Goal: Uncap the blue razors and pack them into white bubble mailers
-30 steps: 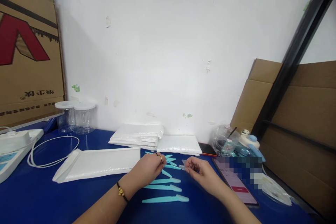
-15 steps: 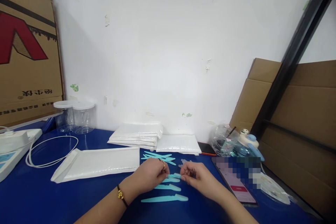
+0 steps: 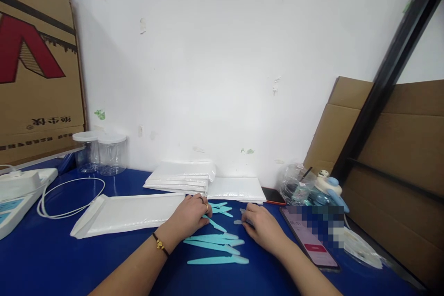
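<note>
On the far left stands a printed cardboard carton [image 3: 38,69] with a red shape on its side. Below it, a white power strip [image 3: 38,189] lies beside a looped white cable [image 3: 41,206], and two clear jars [image 3: 113,157] with white lids stand against the wall [image 3: 208,55]. Next, a flat white packet [image 3: 128,215] lies on the blue surface [image 3: 132,263], with a stack of white packets [image 3: 180,176] behind it.

The left hand [image 3: 194,215], wearing a ring and a dark bracelet with a gold charm, reaches in at the centre. Its fingers are bent down at the end of one angled turquoise tool [image 3: 217,225]; whether they pinch it cannot be told. Nearer the viewer, more slim turquoise tools [image 3: 218,260] lie roughly side by side, tips to the right; beyond, others [image 3: 222,209] overlap in a small pile.

To their right are small clear pieces [image 3: 237,222], just beside the curled fingers of the right hand [image 3: 260,226]; their grip is hidden. Farther right come a large phone [image 3: 312,240] with its screen lit, crumpled clear plastic [image 3: 294,182], and brown cardboard [image 3: 405,157].
</note>
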Motion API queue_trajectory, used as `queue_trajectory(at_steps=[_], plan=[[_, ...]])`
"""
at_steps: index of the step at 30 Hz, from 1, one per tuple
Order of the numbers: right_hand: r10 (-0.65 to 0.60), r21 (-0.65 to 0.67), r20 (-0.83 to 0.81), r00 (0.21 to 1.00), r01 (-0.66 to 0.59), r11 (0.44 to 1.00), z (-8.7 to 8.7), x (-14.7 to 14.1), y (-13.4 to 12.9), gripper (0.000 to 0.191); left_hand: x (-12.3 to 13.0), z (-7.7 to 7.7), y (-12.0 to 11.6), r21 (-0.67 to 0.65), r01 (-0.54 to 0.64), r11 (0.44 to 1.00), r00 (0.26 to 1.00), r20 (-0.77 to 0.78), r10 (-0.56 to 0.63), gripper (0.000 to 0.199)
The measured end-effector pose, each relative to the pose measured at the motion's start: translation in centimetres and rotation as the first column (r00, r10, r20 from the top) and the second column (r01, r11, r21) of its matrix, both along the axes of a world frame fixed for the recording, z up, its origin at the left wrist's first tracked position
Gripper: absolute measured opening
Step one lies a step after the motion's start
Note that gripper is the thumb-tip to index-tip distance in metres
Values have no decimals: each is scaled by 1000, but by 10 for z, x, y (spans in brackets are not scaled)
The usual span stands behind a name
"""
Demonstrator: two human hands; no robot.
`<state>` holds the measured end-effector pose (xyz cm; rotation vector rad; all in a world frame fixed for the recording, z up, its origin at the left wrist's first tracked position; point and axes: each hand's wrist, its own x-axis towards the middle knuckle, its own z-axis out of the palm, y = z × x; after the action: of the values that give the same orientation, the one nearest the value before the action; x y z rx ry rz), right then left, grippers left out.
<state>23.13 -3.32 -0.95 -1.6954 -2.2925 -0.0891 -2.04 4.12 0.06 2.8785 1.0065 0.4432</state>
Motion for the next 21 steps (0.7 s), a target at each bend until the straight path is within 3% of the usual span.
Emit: queue_trajectory(at_steps=[3,6,10,14,21], plan=[[-1,45,75,997,-2,999,0,-5,0,16,2,2,-1,14,16,1000,1000,-8,-16,3],[16,48,39,999,-18,999,-1,-6,0,15,6,0,-2,75,49,996,999,-12,-49,5],[44,-13,-193,980,-47,999,-4,-5,-1,11,11,-5,-3,173,40,984,999,-27,-36,17],[14,-95,-459,888,-65,993,-3,-3,-3,6,11,-8,0,154,28,988,999,31,-33,19],[-27,-140,-612,791,-74,987,0,-4,-6,4,10,-3,-1,99,12,995,975,218,-34,16]])
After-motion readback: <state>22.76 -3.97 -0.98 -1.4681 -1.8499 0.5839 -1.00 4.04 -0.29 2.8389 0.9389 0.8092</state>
